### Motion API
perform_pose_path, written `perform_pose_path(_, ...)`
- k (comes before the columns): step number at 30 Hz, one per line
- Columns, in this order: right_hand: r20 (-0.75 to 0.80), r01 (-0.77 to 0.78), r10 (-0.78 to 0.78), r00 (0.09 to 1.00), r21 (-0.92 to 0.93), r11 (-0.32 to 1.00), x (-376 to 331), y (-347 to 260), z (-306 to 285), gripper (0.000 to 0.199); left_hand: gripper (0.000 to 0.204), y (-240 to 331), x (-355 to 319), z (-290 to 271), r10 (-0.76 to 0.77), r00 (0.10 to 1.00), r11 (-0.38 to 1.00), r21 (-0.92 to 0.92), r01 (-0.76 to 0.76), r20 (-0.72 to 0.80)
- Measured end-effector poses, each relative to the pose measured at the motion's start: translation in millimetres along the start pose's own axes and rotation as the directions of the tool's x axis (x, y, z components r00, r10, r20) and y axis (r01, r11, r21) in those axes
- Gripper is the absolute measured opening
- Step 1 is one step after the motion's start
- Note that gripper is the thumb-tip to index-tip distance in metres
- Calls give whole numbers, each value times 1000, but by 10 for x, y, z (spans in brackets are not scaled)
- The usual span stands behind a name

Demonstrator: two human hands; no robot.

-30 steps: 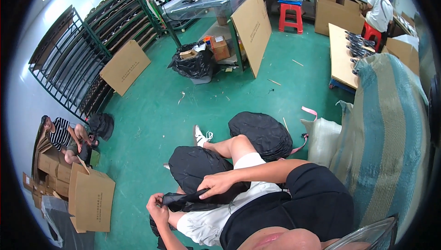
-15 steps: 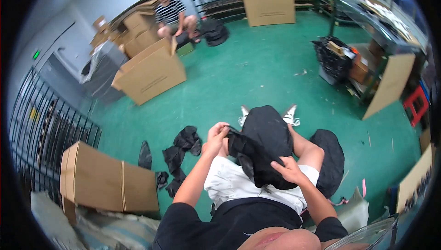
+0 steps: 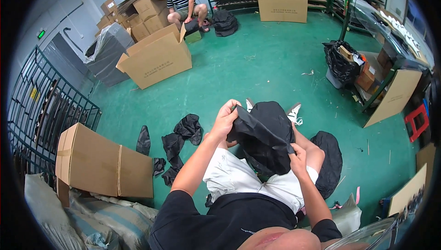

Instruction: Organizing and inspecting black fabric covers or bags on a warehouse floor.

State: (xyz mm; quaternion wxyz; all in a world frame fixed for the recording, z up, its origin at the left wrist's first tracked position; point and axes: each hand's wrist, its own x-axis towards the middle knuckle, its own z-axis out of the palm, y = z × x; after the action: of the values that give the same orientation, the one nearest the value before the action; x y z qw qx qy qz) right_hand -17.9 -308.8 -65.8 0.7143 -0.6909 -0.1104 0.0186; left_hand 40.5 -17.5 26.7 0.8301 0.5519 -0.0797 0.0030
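Note:
Between my knees I have a thin black cloth [image 3: 262, 133], its edge stretched taut from hand to hand. My left hand [image 3: 225, 120] pinches the upper left corner, while my right hand [image 3: 298, 158] grips the lower right end. Just beyond the cloth, and partly covered by it, sits a rounded black bundle [image 3: 273, 112]; what is inside is hidden. Another dark oval bundle [image 3: 327, 162] lies on the floor beside my right leg. Crumpled black cloth pieces [image 3: 187, 129] are strewn on the floor to my left.
A tied cardboard stack [image 3: 96, 162] and woven sacks [image 3: 110, 218] stand close on the left. Farther off are an open carton [image 3: 156, 68] and a seated person [image 3: 181, 4]. On the right are a black-lined bin [image 3: 341, 64], a workbench and a red stool [image 3: 417, 122].
The cloth hung loosely bunched before; now its edge is pulled straight between my hands. My left hand has risen slightly, and my right hand has moved up and to the right.

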Motion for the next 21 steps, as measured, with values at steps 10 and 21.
perform_pose_path(10, 269, -307, 195, 943, 480, 822, -24, -75, -43, 18, 23, 362, 283, -104, 161, 987, 353, 935, -43, -15)
perform_pose_path(21, 342, -448, 294, 893, 610, 653, 13, -154, -3, 40, 22, -259, 505, -596, 50, 999, 911, 411, -40, -13)
